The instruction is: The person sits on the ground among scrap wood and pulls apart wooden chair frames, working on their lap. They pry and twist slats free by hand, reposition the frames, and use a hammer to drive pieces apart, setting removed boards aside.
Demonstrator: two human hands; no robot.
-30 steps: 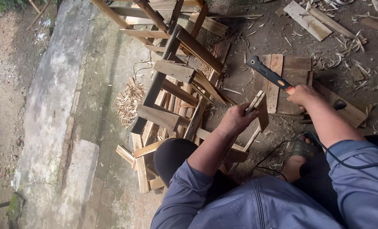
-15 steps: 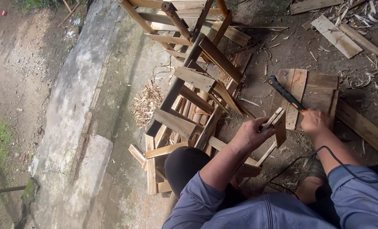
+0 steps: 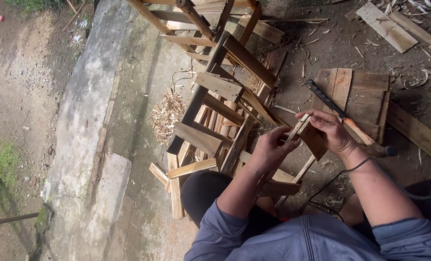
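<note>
Two hands on a wood piece, w/ a frame to the left and a board w/ a hammer to the right.
Left hand (image 3: 272,150) and right hand (image 3: 330,130) meet on the wood piece (image 3: 313,140) at centre. Slat frame (image 3: 215,116) lies left of the hands, reaching to the top edge; shavings (image 3: 167,116) just left of it, concrete strip (image 3: 85,121) further left. Hammer (image 3: 343,118) lies on the board (image 3: 365,96), behind the right hand. Planks (image 3: 387,19) at top right, well apart. Cable (image 3: 341,171) runs under the right wrist.
</note>
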